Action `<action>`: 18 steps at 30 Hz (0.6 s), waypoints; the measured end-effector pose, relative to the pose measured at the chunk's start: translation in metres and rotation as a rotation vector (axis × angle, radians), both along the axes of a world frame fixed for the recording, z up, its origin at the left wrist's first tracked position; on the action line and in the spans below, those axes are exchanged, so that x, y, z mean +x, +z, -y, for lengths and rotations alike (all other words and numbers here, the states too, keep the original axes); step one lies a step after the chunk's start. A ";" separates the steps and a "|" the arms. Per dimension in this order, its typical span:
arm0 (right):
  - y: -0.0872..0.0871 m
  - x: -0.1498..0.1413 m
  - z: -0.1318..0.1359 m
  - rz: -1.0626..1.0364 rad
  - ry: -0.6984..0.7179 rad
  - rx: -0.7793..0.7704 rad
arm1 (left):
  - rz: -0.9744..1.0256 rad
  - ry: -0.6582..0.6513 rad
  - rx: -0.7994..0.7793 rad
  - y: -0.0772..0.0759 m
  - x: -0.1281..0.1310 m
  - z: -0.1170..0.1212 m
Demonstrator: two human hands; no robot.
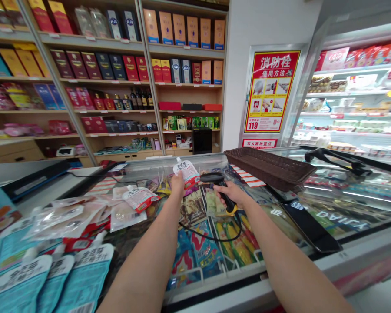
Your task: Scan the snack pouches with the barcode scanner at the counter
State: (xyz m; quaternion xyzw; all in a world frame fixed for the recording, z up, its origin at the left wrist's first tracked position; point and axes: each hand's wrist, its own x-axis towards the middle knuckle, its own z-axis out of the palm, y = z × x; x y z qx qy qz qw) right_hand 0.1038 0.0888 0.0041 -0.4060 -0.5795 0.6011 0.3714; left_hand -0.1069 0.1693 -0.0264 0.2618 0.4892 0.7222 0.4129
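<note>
My left hand (178,184) is closed around the edge of a white and red spouted drink pouch (188,172), held upright with its spout at the top. Wrapped round the handle of a black barcode scanner (227,201) is my right hand (232,193). The scanner's head points left, close to the pouch's right side. A black cable (211,239) loops down from the handle over the freezer's glass top. Left of my arms, another red and white pouch (140,198) lies on clear plastic packs (68,215). Several blue spouted pouches (84,265) are piled nearer to me.
Under the glass, the chest freezer (215,284) holds colourful packets. A brown woven basket (267,167) stands on it at the back right, near a black panel (308,221). Behind are shelves of boxes (187,28) and a lit display fridge (352,93).
</note>
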 end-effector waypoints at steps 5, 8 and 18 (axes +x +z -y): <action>-0.008 -0.003 -0.002 -0.046 0.017 -0.009 | 0.054 -0.004 -0.006 -0.001 -0.002 0.002; -0.009 -0.013 -0.001 -0.099 0.040 -0.045 | 0.050 0.015 0.005 0.006 -0.004 0.007; 0.011 -0.106 0.020 -0.181 0.255 -0.082 | -0.080 0.150 -0.010 0.040 -0.107 0.070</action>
